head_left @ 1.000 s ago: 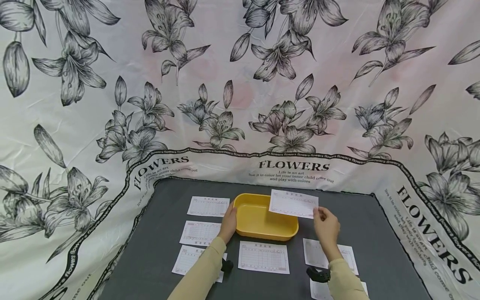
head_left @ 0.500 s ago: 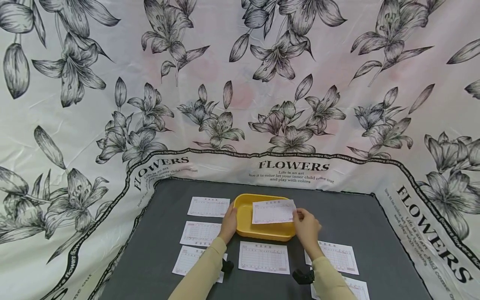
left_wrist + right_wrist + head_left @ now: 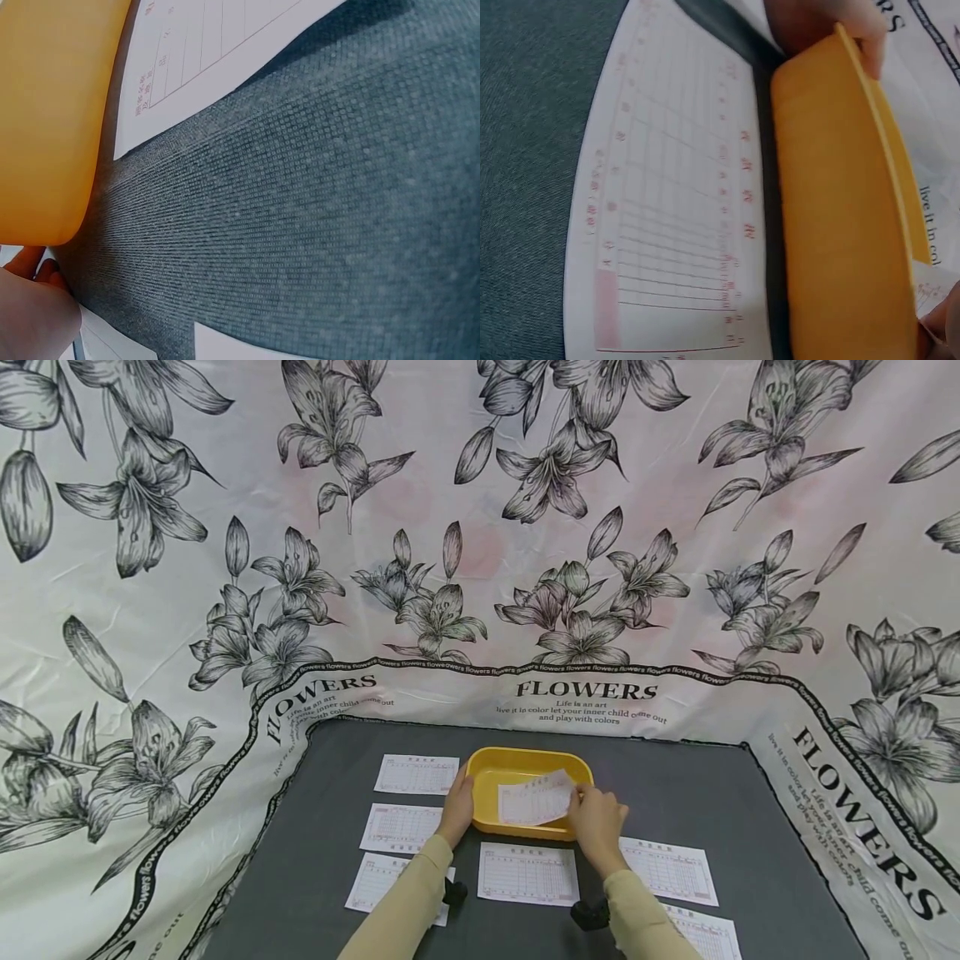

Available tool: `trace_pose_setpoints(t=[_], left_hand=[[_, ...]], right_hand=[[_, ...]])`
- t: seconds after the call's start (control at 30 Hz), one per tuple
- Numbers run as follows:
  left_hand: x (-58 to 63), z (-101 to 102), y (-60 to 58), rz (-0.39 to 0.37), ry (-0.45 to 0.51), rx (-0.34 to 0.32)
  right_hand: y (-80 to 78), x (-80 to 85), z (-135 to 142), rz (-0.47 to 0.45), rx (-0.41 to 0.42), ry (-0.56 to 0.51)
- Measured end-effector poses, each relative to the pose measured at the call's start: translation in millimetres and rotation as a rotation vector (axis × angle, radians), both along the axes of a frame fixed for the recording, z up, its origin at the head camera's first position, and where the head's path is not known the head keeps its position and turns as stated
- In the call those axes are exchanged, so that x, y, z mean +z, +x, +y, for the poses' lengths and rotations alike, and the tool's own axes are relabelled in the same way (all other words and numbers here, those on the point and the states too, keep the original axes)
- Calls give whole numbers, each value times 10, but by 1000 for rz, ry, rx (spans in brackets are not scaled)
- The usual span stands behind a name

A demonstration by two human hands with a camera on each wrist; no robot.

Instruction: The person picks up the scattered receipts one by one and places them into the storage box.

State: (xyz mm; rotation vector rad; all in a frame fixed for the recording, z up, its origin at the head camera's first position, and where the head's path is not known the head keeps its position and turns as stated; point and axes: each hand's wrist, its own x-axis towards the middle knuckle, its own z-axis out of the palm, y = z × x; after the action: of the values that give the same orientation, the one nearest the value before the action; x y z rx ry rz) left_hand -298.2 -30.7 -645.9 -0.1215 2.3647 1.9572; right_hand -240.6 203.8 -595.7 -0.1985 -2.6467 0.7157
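A yellow plastic tray (image 3: pixel 487 777) stands toward the back of the dark table, its outer wall (image 3: pixel 56 112) close up in the left wrist view. My left hand (image 3: pixel 456 810) grips its left end, and the right wrist view shows that hand (image 3: pixel 821 22) with digits over the rim. Inside the tray's outline is a white printed paper form (image 3: pixel 532 800), bent at its upper right. My right hand (image 3: pixel 597 827), at the tray's right end, pinches the form's right edge. Only a bit of the right hand (image 3: pixel 945 322) shows in its wrist view.
Printed forms lie around the tray: a column at left (image 3: pixel 416 774), one form in front (image 3: pixel 527 874), and two at right (image 3: pixel 669 870), partly behind the right sleeve. A floral cloth (image 3: pixel 585 702) rises behind and beside the dark tabletop (image 3: pixel 292 860).
My right hand has carried the form left and down, from over the tray's right rim into the tray. My left hand has stayed on the tray's left end.
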Motion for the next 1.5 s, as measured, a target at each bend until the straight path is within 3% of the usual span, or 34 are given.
trace_pose_setpoints(t=[0.27,0.87,1.2,1.5], left_hand=[[-46,-19,10,-15,34,-26],[-68,5,-34,0,36,-28],[-11,-14,-6,-13,19,-29],[-5,-20,14,-12,9,-27]], right_hand=[[0,-80,-10,-23,1,57],[-29,61,176,11,-20,98],[4,87,310,111,-39,37],[109,59,539,70,-65,-9]])
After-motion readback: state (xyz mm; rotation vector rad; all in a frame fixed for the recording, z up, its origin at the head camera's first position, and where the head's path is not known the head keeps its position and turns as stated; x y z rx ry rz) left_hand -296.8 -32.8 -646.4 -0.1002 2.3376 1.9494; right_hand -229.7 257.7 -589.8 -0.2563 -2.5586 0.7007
